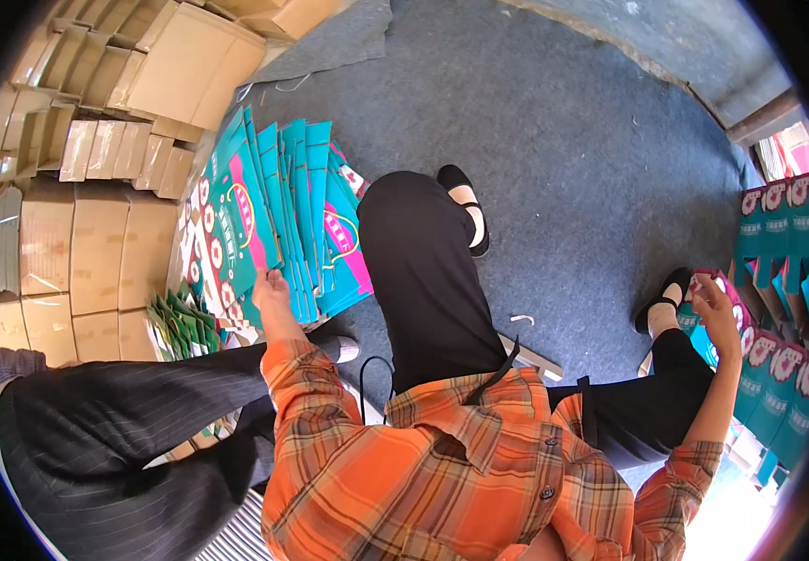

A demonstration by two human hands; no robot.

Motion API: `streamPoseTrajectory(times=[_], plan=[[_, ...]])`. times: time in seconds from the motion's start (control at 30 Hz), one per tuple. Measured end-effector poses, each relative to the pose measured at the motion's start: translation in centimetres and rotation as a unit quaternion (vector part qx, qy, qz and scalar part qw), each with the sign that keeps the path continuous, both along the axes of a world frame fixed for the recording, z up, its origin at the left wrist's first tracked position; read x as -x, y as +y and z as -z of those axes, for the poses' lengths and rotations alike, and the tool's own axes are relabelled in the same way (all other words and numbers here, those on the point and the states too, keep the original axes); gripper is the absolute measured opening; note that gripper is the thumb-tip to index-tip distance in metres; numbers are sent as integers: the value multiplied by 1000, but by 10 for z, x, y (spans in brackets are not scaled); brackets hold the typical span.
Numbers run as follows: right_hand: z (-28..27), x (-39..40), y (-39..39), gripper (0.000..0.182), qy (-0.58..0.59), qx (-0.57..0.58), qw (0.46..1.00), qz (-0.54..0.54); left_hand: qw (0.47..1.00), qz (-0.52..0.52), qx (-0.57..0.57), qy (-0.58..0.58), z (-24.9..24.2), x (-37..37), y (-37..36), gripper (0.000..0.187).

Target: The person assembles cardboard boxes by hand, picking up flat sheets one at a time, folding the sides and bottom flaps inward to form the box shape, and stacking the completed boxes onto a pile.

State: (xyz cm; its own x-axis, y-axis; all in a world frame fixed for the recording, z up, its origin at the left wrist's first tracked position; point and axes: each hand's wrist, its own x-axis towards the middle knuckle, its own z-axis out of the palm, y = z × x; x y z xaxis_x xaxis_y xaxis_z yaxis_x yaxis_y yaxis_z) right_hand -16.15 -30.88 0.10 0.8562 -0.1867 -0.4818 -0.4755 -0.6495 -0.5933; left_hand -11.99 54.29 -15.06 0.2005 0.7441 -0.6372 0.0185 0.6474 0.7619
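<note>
A flat teal paper bag with a pink band, printed flowers and a yellow cord handle lies on top of a leaning stack. My left hand pinches the lower right edge of this bag. Just right of it, more teal bags are fanned out, some with cords showing. Over on the right, my right hand is raised with loosely bent fingers apart, and no object shows in it. Beside it are teal bags with flower prints, partly behind the hand.
Cardboard boxes are piled along the left. Green bags stand below the teal stack. Another person's striped trouser leg extends at lower left. Grey carpet covers the floor, with a small white scrap on it.
</note>
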Motion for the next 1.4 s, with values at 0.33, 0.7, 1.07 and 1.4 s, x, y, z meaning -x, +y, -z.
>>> streamPoseTrajectory(times=[0.33,0.7,1.07,1.4], plan=[[-1,3,10,47,-28,58,998,-15,995,-1,47,-85,-9,-15,7,21],[10,-2,8,46,-51,85,994,-37,964,23,58,-257,-13,76,-140,49],[-15,-1,25,45,-57,104,992,-44,936,135,47,-322,-69,52,-68,19],[-22,1,16,48,-52,123,990,-38,852,287,-143,-415,-218,-53,-177,21]])
